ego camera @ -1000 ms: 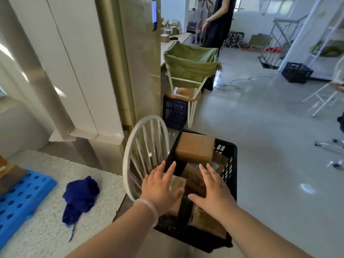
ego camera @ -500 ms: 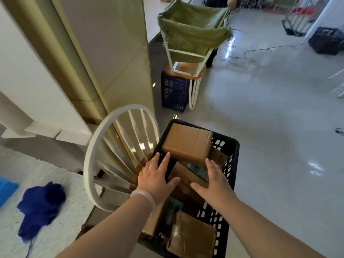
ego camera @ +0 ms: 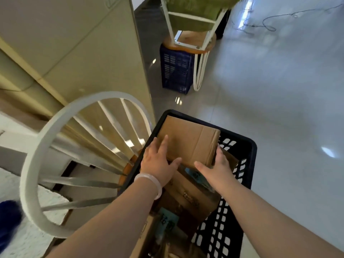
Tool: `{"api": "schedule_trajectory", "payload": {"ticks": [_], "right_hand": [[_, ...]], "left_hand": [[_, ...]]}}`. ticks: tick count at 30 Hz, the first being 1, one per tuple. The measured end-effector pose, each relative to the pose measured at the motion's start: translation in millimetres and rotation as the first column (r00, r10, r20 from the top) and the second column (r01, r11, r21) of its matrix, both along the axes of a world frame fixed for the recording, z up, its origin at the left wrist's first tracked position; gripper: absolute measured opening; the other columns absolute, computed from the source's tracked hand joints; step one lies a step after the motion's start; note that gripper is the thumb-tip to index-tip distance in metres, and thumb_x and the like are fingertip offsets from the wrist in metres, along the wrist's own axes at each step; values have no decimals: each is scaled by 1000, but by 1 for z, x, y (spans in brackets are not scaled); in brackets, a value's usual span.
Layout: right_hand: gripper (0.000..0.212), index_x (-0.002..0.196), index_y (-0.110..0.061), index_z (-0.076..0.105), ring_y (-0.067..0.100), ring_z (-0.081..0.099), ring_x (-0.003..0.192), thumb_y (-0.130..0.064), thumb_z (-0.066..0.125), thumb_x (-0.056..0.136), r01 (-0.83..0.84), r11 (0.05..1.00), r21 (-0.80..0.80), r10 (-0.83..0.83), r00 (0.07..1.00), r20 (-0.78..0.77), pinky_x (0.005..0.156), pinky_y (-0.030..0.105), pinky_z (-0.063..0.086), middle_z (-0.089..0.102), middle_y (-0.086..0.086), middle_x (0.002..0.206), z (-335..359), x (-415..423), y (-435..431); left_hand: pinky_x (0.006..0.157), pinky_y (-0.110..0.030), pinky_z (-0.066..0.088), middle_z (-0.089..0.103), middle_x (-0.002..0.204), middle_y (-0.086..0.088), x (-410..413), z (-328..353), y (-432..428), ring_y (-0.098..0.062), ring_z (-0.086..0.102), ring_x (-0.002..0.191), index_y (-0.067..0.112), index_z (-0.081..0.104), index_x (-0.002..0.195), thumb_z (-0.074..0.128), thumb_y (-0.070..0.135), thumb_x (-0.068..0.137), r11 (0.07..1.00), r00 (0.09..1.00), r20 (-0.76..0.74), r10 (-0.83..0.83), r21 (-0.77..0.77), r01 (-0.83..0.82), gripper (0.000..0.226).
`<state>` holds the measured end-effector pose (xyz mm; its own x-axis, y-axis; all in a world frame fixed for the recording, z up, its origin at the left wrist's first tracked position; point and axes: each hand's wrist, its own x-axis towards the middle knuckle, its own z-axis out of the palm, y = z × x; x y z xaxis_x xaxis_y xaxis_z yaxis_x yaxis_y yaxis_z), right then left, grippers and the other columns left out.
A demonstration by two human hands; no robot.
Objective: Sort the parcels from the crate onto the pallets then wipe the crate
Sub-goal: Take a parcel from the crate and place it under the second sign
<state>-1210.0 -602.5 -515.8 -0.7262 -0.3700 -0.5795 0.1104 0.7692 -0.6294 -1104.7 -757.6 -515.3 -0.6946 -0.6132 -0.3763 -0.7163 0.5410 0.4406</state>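
Observation:
A black plastic crate (ego camera: 240,153) stands on a chair seat below me, filled with several brown cardboard parcels. The topmost parcel (ego camera: 191,140) lies at the crate's far end. My left hand (ego camera: 158,162) lies on its near left corner, fingers spread on top and thumb under the near edge. My right hand (ego camera: 216,168) holds its near right corner, fingers wrapped round the right side and thumb along the near edge. More parcels (ego camera: 188,196) lie beneath my forearms, one with a teal label.
A white spindle chair back (ego camera: 55,131) rises left of the crate. A blue cloth (ego camera: 9,218) lies on the speckled table at lower left. Beyond stand a dark blue crate (ego camera: 176,71) and a white stool with green fabric. Grey floor lies to the right.
Both hands moved forward from the nearer parcels to the top parcel at the crate's far end and took hold of its near corners. The view tilted down.

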Motion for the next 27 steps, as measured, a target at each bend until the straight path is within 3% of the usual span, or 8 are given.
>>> {"api": "schedule_trajectory", "payload": {"ticks": [9, 17, 21, 23, 27], "right_hand": [[104, 154, -42, -8, 30, 37, 138, -33, 72, 88, 134, 987, -90, -123, 986, 114, 108, 49, 36, 28, 6, 156, -19, -10, -5], [98, 155, -42, -6, 28, 36, 140, -27, 68, 92, 122, 986, -109, -110, 988, 109, 113, 47, 32, 29, 4, 157, -15, -3, 13], [94, 156, -39, 1, 28, 38, 137, -20, 67, 92, 132, 984, -118, -122, 988, 91, 102, 39, 39, 32, 5, 154, -14, 0, 13], [91, 156, -37, 7, 29, 40, 135, -23, 69, 91, 157, 978, -136, -147, 986, 76, 97, 36, 40, 35, 5, 152, -12, 5, 13], [85, 153, -33, 15, 27, 41, 134, -31, 70, 89, 246, 953, -177, -242, 969, 49, 103, 46, 41, 37, 2, 150, 4, 20, 19]], "left_hand": [[121, -51, 12, -2, 165, 3, -14, -22, 2, -28, 0, 151, 44, -2, 154, 59, 61, 87, 999, 999, 36, 24, -25, -23, 92], [120, -52, 22, 5, 164, 2, -10, -10, -1, -30, 10, 150, 44, 1, 154, 64, 56, 87, 993, 996, -36, 79, 85, -76, 93], [116, -45, 33, 16, 156, 2, -9, -6, -1, -28, 24, 144, 40, 4, 156, 68, 51, 86, 967, 976, -82, 202, 172, -186, 96], [115, -42, 33, 16, 153, -1, -4, -3, 3, -27, 26, 142, 38, 2, 156, 71, 47, 85, 963, 973, -83, 216, 184, -198, 99], [113, -38, 34, 16, 150, -5, 6, 15, 12, -26, 29, 140, 35, -6, 156, 73, 45, 84, 959, 970, -72, 231, 182, -215, 107]]}}
